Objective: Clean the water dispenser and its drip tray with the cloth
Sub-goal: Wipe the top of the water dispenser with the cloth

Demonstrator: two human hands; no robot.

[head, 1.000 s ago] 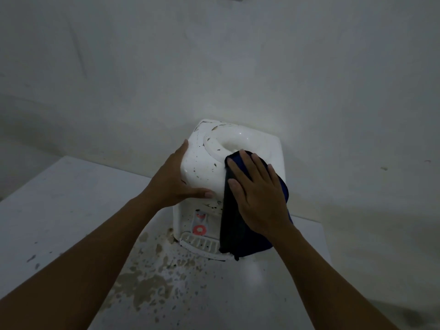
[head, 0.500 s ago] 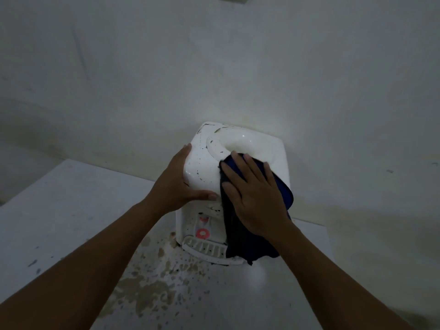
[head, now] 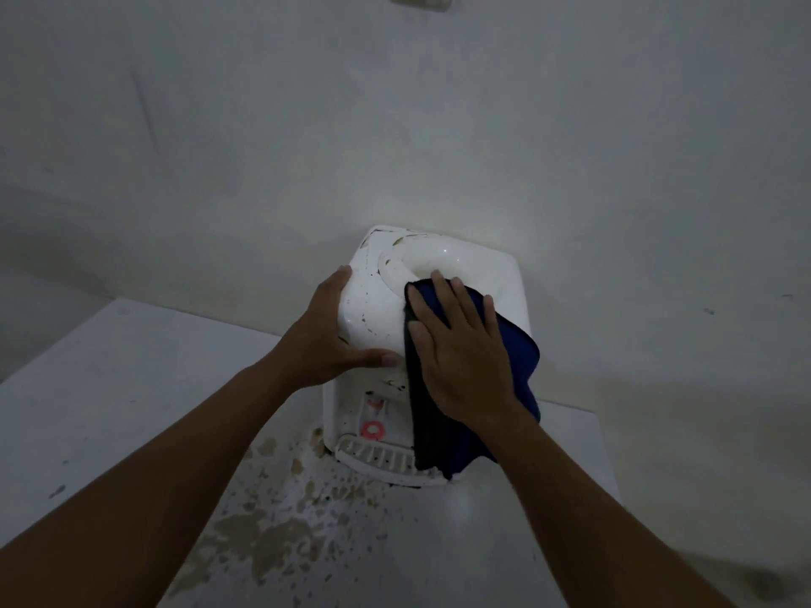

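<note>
The step in hand looks like wiping the top of the water dispenser [head: 439, 300], which stands on the counter [head: 131, 388] against the wall. The right hand [head: 461, 357] lies flat on the cloth [head: 513, 344], fingers straight and spread, pressing it onto the near right part of the top. So this grip is wide and pinches nothing; it only pushes down. The fingertips reach the rim of the round bottle well just beyond them. Below the palm, the cloth hangs over the front face and covers the right end of the drip tray [head: 377, 458].

To the left of that grip, the left hand [head: 333, 335] steadies the body: its fingers wrap the top left edge, and the thumb lies along the front edge, almost touching the cloth. That is a holding grip.

Dark flecks dot the top between the two hands. The next move likely calls for sliding the cloth leftward over them while the left hand braces. The tray appears not yet cleaned.
</note>
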